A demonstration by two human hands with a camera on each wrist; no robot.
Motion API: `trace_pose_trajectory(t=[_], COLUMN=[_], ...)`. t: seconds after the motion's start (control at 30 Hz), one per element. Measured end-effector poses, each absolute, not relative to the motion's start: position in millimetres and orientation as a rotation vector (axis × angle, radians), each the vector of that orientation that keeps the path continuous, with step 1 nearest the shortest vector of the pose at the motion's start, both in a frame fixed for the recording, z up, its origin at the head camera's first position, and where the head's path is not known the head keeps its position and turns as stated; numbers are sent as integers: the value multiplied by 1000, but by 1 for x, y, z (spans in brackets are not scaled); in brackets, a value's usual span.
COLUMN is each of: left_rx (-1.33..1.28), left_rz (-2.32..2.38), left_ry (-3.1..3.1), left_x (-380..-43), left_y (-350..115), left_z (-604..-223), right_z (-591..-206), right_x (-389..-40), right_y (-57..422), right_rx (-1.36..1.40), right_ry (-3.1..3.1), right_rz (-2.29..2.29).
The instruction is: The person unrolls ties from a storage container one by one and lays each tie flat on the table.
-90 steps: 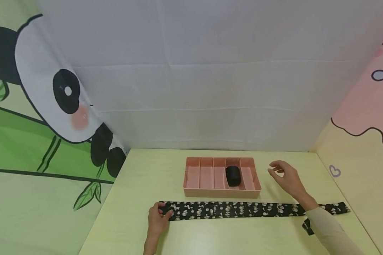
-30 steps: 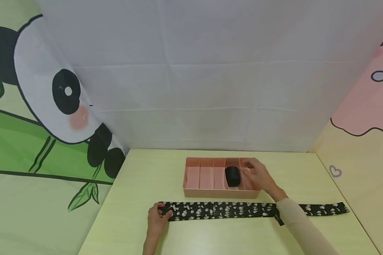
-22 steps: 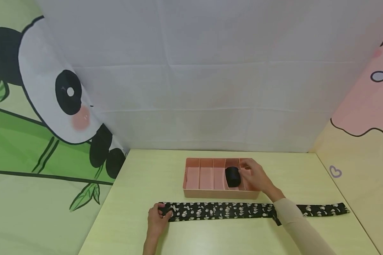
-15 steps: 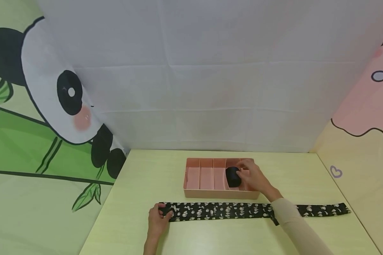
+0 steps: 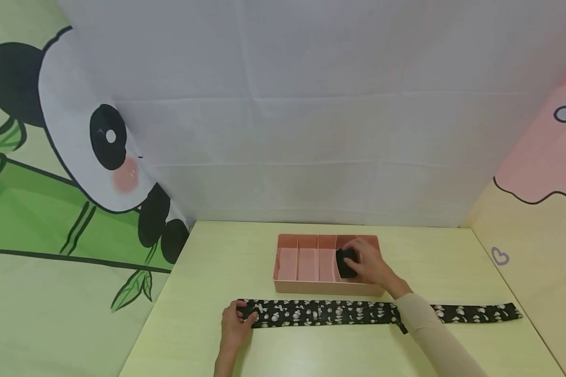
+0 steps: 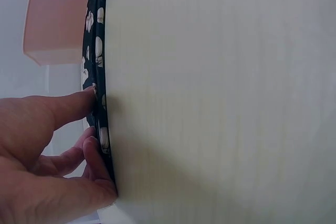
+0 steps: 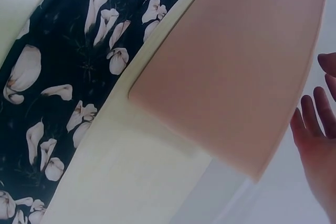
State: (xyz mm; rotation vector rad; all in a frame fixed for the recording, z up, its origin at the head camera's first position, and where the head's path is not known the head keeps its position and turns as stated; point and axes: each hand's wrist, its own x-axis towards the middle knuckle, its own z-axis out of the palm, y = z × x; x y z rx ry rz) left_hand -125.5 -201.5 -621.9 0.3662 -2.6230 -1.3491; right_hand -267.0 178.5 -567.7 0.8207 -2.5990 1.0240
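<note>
A long black cloth strip (image 5: 320, 312) with a pale floral print lies flat across the table, folded lengthwise. My left hand (image 5: 235, 331) pinches its left end between thumb and fingers; the left wrist view has the same hand (image 6: 47, 145) at the strip's edge. Behind the strip stands a pink divided box (image 5: 327, 287). Inside it, in a compartment right of the middle, is a black roll (image 5: 342, 269). My right hand (image 5: 369, 263) reaches in from the right and grips the roll, thumb and fingers curved about it. The right wrist view hides the roll behind the box wall (image 7: 226, 77).
The pale yellow table (image 5: 207, 262) runs back to a white cloth wall (image 5: 283, 131). A panda print (image 5: 80, 125) covers the left wall, and a pink figure (image 5: 542, 157) is drawn on the right one. My right forearm crosses over the strip, covering part of it.
My right hand has moved left from beside the box into it, and its fingers have closed round the black roll. The left hand stays on the strip's end.
</note>
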Motion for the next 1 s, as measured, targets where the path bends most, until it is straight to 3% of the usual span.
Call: trace_pose_trajectory(t=[1.0], left_rx=[398], left_rz=[-1343], left_ry=[-2579], left_x=[-131], left_y=[-188], left_z=[-621], right_z=[-558], right_x=[-285], right_y=[182], right_rx=[988], right_ry=[-2870], right_rz=[836])
